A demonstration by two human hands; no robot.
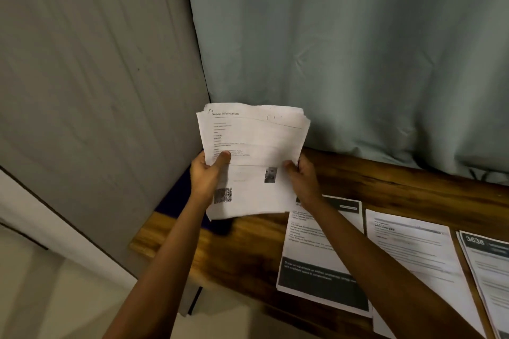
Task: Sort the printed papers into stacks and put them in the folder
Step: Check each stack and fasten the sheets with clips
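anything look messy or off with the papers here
The bundle of papers held by the left hand and right hand is ragged: its top edges fan out unaligned, and a crease runs across its front.

**White paper, brown wood, green cloth**

My papers (253, 143) are white with black print, a speckled black square and a small grey photo. The counter (385, 187) is streaked brown wood, the curtain (358, 49) pale grey-green.

Bare tabletop (242, 250) left of stacks (308, 256) (curtain (358, 63) blocks behind).
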